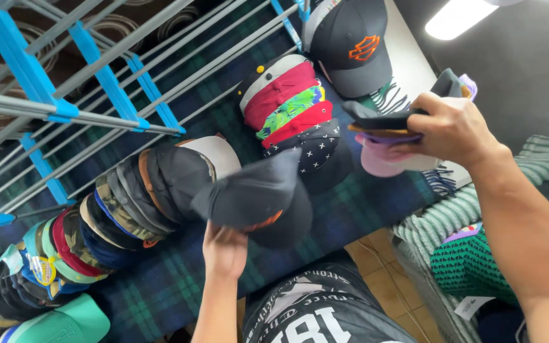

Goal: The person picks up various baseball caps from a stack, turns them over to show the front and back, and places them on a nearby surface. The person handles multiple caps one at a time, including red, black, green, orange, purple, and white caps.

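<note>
Our left hand (223, 249) pinches dark cap (258, 198) by brim, fingers closed, at head of long nested row (96, 228). Right hand (449, 130) clamps small cap stack (395, 136) over blanket edge. We seat crown squarely, keep brims aligned.

A blue-and-grey metal rack (106, 76) is standing over the plaid-covered desk (160, 286), a striped green cloth (440, 219) is hanging off its edge, and a ceiling light (455, 18) is glowing above.
</note>
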